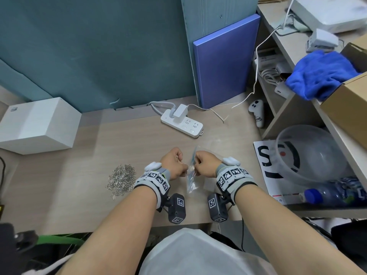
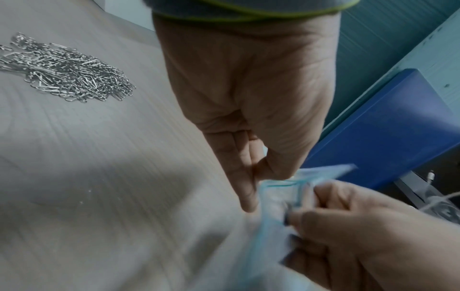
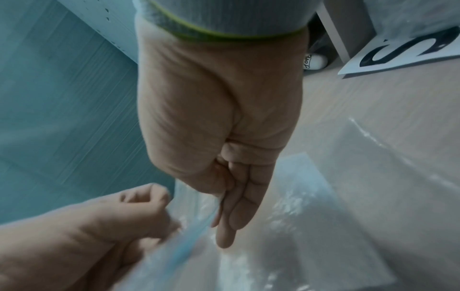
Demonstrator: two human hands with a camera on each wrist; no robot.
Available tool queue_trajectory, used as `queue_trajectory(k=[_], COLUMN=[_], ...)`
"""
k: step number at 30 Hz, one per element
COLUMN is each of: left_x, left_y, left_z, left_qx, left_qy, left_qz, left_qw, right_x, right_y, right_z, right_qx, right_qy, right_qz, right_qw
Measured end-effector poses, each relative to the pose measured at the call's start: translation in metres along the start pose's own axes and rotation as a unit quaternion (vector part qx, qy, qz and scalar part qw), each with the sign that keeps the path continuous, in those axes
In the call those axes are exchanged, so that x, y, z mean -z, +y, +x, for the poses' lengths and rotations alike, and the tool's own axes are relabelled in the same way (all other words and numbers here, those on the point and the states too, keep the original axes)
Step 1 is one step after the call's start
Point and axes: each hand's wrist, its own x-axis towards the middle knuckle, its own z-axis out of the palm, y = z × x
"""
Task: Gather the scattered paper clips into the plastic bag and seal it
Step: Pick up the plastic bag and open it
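Note:
A small clear plastic bag with a blue zip strip hangs upright above the desk between my two hands. My left hand pinches one side of the bag's mouth between thumb and forefinger. Opposite it, my right hand pinches the other side of the blue strip. A heap of silver paper clips lies on the wooden desk to the left of my left wrist, also seen as the clip pile in the left wrist view. Whether any clips are inside the bag cannot be told.
A white power strip with a charger lies behind the hands. A white box stands far left, a blue folder leans on the wall. At the right are a clear plastic bowl, a printed sheet and a bottle.

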Motion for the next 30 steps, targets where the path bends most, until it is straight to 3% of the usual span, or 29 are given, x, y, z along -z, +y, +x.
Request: queue_trajectory(k=[5,11,14,22,26,30], left_x=[0.024,0.021,0.016,0.026,0.043,0.049], left_y=[-0.009,-0.003,0.005,0.025,0.034,0.042], left_z=[0.004,-0.003,-0.002,0.003,0.007,0.013], left_qx=[0.021,-0.089,-0.095,-0.013,0.023,0.017], left_qy=[0.048,-0.007,-0.02,0.015,0.021,0.032], left_qz=[0.002,0.126,0.19,0.302,0.334,0.354], left_qw=[0.999,0.988,0.977,0.953,0.942,0.934], right_x=[0.01,0.008,0.006,0.024,0.049,0.058], right_y=[0.018,-0.004,-0.016,-0.056,-0.076,-0.097], right_z=[-0.003,-0.006,-0.005,-0.011,-0.011,-0.008], right_qx=[-0.038,-0.013,0.027,0.113,0.086,0.036], right_qy=[0.025,0.011,0.02,0.0,-0.013,-0.008], right_qz=[0.082,0.082,0.058,-0.068,-0.211,-0.324], right_qw=[0.996,0.996,0.998,0.991,0.974,0.945])
